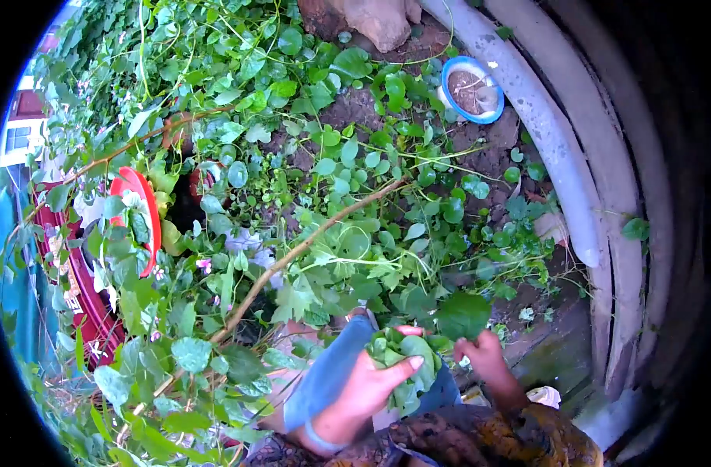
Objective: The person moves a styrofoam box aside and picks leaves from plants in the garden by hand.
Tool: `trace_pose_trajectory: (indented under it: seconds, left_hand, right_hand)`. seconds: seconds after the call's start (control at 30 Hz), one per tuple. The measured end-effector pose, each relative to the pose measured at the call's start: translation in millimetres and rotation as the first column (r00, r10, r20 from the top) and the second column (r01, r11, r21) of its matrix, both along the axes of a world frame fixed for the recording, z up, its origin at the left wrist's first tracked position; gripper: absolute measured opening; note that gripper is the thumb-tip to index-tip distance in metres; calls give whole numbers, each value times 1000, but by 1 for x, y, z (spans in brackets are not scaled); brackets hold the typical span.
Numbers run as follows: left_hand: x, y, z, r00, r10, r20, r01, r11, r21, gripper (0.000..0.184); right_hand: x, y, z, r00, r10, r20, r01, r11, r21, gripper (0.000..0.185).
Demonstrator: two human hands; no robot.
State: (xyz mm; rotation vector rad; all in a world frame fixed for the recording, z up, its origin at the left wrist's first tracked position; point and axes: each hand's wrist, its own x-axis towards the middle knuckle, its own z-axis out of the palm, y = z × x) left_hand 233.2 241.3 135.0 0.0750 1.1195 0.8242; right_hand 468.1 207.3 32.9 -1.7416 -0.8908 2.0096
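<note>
A bunch of green leaves is gripped in my left hand, the thumb lying across the front of it. To its right, my right hand is closed, fingertips pinched at the lower edge of one broad dark green leaf. That leaf stands just above the fingers, apart from the bunch. Both hands are low in the view, close to my body and above my knees. Leafy vines spread in front of them.
A brown branch runs diagonally through the vines. At the left is a red plastic tray with leaves on it. A blue-rimmed pot of soil sits at upper right beside a grey pipe and curved boards.
</note>
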Motion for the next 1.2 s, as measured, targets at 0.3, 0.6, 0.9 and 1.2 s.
trace_pose_trajectory:
  seconds: [0.3,0.6,0.9,1.2]
  left_hand:
    - [-5,4,2,986,-155,54,147,981,130,77]
    - [-31,-4,0,986,25,-162,-34,998,-53,48]
    - [-42,17,16,974,-62,-219,20,982,-188,51]
    - [-59,28,14,979,0,-205,-38,983,-179,8]
  right_hand:
    - [-43,77,73,670,698,254,-640,368,675,19]
    - [-22,240,-31,780,520,347,-623,597,506,18]
    - [-14,492,-107,919,-172,355,-59,829,555,21]
    - [-22,578,-121,550,-178,816,-559,648,518,38]
